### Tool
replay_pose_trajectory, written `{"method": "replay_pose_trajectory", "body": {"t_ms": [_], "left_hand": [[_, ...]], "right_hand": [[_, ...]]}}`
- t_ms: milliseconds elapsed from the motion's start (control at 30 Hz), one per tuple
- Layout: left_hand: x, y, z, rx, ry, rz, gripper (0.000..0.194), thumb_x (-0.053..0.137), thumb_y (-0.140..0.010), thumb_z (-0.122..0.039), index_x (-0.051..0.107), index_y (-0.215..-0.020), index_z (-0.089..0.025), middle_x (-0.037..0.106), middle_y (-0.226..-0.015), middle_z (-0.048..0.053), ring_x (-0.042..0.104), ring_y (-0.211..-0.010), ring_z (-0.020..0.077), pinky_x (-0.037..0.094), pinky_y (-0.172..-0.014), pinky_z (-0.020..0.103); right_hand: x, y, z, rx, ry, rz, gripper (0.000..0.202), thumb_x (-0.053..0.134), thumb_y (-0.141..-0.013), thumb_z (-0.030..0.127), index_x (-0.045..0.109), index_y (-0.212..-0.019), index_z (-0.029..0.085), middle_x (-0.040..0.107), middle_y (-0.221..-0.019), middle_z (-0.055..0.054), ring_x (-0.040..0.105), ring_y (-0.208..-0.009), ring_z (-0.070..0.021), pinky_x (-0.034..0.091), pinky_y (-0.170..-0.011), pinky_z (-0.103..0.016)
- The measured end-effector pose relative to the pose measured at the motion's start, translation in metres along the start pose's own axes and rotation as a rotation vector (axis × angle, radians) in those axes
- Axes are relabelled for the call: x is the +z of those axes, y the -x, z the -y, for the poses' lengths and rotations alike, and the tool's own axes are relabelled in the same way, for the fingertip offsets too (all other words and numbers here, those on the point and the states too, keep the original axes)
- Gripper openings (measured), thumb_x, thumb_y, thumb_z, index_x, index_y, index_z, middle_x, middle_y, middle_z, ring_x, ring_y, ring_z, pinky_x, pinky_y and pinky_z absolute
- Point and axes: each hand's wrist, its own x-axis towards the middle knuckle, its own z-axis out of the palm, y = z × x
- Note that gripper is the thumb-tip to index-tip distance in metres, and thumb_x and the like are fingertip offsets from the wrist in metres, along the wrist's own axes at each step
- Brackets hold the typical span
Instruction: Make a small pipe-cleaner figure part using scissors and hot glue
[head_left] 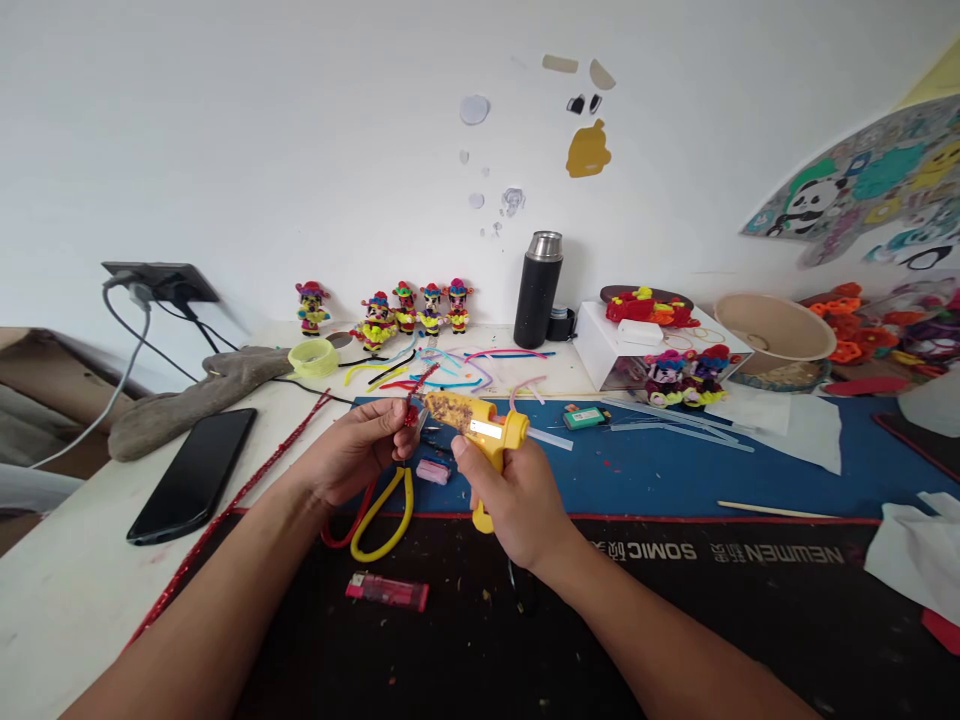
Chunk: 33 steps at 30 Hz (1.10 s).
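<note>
At a crowded white desk [82, 590] against a wall, a person worked with both hands over a black mat [600, 650] and the blue mat [637, 480] beyond it. The right hand [525, 500] was wrapped around the handle of a yellow glue gun [465, 412], its thumb along the side and its stained front end pointing left. The left hand [367, 445] pinched a small glittery red piece [411, 416] between thumb and fingers, just off the gun's nozzle; whether the two touched could not be told. Below the hands lay scissors [407, 500] with one yellow and one red handle loop, a pink block [433, 471] just beside them, and, nearer the viewer, a translucent red lighter [387, 592]. On the left, a long red tinsel stem [232, 508] ran diagonally past a black phone [193, 475]. Five colorful figurines [376, 322] stood along the wall behind loose fuzzy stems [450, 382], with a black flask [537, 300] to their right. Two more figures [666, 372] stood before a white box [596, 350], near a beige bowl [776, 325]; clear sticks [675, 427] and a thin wooden stick [776, 510] lay on the blue mat.
</note>
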Motion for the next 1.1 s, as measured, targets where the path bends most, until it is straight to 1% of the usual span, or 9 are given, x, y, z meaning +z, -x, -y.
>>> {"method": "replay_pose_trajectory", "body": {"t_ms": [400, 567, 867, 1100], "left_hand": [[-0.0011, -0.0012, 0.0013, 0.009, 0.012, -0.002, 0.041, 0.093, -0.076, -0.04, 0.065, -0.063, -0.014, 0.053, -0.06, 0.0, 0.049, -0.057, 0.011, 0.045, -0.055, 0.02], [0.0006, -0.0011, 0.0004, 0.005, 0.007, -0.007, 0.041, 0.094, -0.074, -0.04, 0.066, -0.062, -0.013, 0.053, -0.06, 0.0, 0.048, -0.057, 0.0111, 0.044, -0.055, 0.02], [0.0012, 0.0003, -0.0005, -0.008, 0.01, -0.022, 0.042, 0.096, -0.071, -0.04, 0.065, -0.061, -0.013, 0.054, -0.059, 0.0, 0.05, -0.057, 0.0114, 0.045, -0.055, 0.02], [0.003, -0.0005, -0.0006, -0.01, 0.027, -0.029, 0.042, 0.097, -0.07, -0.039, 0.065, -0.061, -0.013, 0.054, -0.058, 0.0, 0.049, -0.056, 0.0111, 0.045, -0.054, 0.02]], "right_hand": [[0.0007, 0.0001, 0.0029, -0.005, -0.004, 0.01, 0.042, 0.053, -0.092, 0.06, 0.05, -0.073, 0.023, 0.045, -0.052, 0.005, 0.045, -0.048, -0.0124, 0.049, -0.053, -0.028], [0.0008, -0.0001, 0.0022, -0.003, -0.012, -0.001, 0.041, 0.053, -0.092, 0.059, 0.05, -0.073, 0.023, 0.046, -0.053, 0.005, 0.046, -0.047, -0.0124, 0.046, -0.05, -0.027], [0.0012, -0.0007, 0.0011, 0.008, 0.004, -0.01, 0.043, 0.052, -0.092, 0.061, 0.049, -0.071, 0.023, 0.046, -0.052, 0.004, 0.046, -0.047, -0.0119, 0.045, -0.049, -0.026], [0.0011, 0.0001, 0.0017, -0.006, -0.006, -0.012, 0.042, 0.054, -0.092, 0.06, 0.049, -0.073, 0.023, 0.046, -0.053, 0.005, 0.046, -0.047, -0.0121, 0.051, -0.053, -0.027]]}}
